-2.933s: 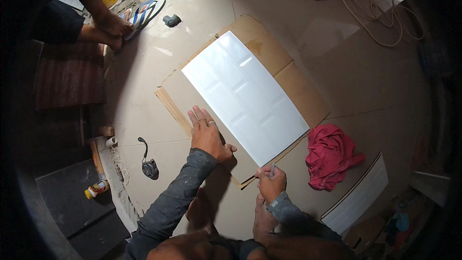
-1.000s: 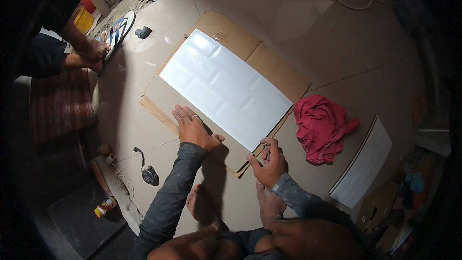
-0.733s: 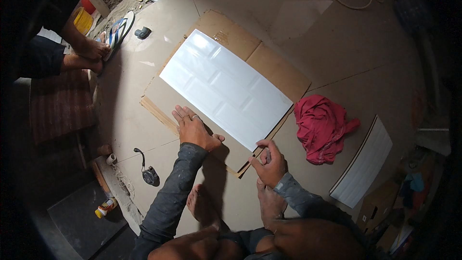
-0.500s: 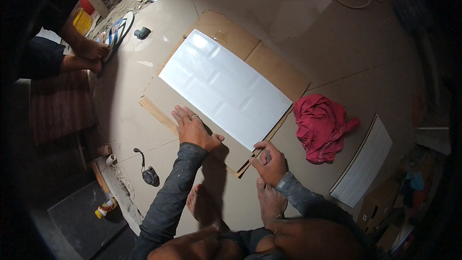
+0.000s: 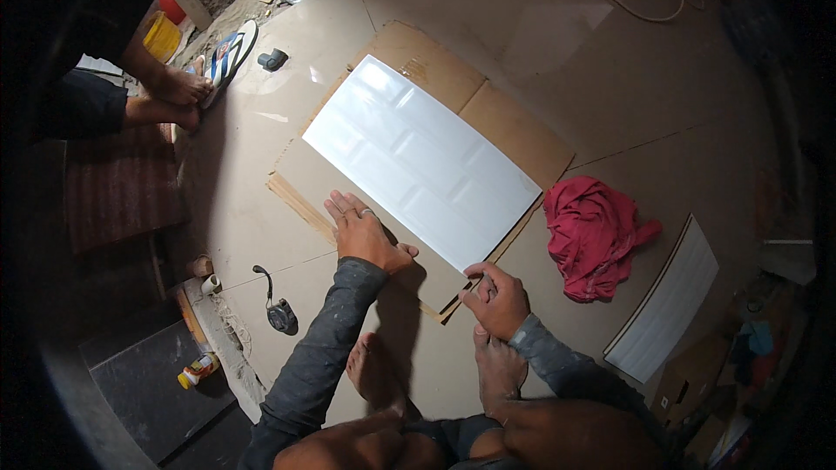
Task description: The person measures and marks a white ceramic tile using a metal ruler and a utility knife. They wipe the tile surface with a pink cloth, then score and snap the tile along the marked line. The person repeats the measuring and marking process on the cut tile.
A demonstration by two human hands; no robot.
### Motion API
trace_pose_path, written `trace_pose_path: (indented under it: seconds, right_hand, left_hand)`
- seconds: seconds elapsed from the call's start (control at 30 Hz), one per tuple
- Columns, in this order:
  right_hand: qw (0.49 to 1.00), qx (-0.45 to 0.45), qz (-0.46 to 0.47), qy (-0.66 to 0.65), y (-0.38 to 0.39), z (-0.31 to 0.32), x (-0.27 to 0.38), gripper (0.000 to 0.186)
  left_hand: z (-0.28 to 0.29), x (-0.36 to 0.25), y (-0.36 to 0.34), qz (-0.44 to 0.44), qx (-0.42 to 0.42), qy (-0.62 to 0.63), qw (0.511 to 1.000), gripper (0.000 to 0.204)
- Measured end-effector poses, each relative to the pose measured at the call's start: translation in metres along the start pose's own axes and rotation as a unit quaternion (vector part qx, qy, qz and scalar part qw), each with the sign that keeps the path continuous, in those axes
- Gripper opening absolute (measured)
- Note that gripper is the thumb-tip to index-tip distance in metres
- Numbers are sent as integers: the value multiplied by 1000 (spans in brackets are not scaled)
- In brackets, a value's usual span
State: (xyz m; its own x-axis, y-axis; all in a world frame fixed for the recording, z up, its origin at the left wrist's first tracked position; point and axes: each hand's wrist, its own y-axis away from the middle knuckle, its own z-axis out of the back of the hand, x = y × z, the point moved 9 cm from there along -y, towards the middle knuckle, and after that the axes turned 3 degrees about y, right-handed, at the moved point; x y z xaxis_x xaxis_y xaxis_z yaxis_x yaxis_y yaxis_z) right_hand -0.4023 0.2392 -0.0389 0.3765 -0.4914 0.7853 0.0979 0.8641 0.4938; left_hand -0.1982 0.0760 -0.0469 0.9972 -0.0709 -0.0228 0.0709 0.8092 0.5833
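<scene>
At the upper left, another person's bare feet (image 5: pixel 174 91) show beside a striped sandal (image 5: pixel 231 61). At the lower left lies a yellow-capped bottle (image 5: pixel 200 369); its label is too small to read. Right of it, a black tape measure (image 5: pixel 281 316) rests on the floor (image 5: pixel 244 148) with its strap toward the top of the frame, near the person's left side and perhaps put there for easy reach.

Left of centre, the left hand (image 5: pixel 364 233) lies open, palm down, just beside the white tile (image 5: pixel 418 157), apparently bracing the person's lean. The tile slants across the centre over brown cardboard (image 5: pixel 522 135), which probably guards its face and edges from the hard floor; its brick-patterned surface bears no writing I can see.

At the tile's nearest corner, below centre, the right hand (image 5: pixel 501 300) has curled fingers; whether its grip closes on anything I cannot tell. Farther right sits a crumpled red cloth (image 5: pixel 592 239), then a second whitish panel (image 5: pixel 666 296). The small mark on the cardboard box (image 5: pixel 692 379) at lower right is illegible.
</scene>
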Motion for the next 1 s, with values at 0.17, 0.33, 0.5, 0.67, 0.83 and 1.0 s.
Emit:
trace_pose_path:
  seconds: [0.17, 0.33, 0.5, 0.67, 0.83, 1.0]
  right_hand:
    - [996, 78, -47, -13, 0, -11, -9, 42]
    - [997, -59, 22, -33, -2, 11, 1, 40]
    - [1000, 11, 4, 13, -1, -1, 0, 38]
    - [998, 67, -11, 13, -7, -1, 0, 36]
    - [993, 12, 94, 72, -14, 23, 12, 23]
    - [978, -13, 125, 165, 0, 29, 13, 17]
  left_hand:
    - [5, -4, 1, -30, -38, -28, 998, 127]
    - [0, 0, 0, -2, -7, 11, 1000, 141]
    - [5, -3, 1, -17, -33, -20, 999, 128]
    - [1, -1, 0, 6, 10, -12, 1000, 140]
    - [0, -1, -1, 4, 21, -13, 1000, 140]
    - [3, -4, -2, -17, -13, -50, 999, 126]
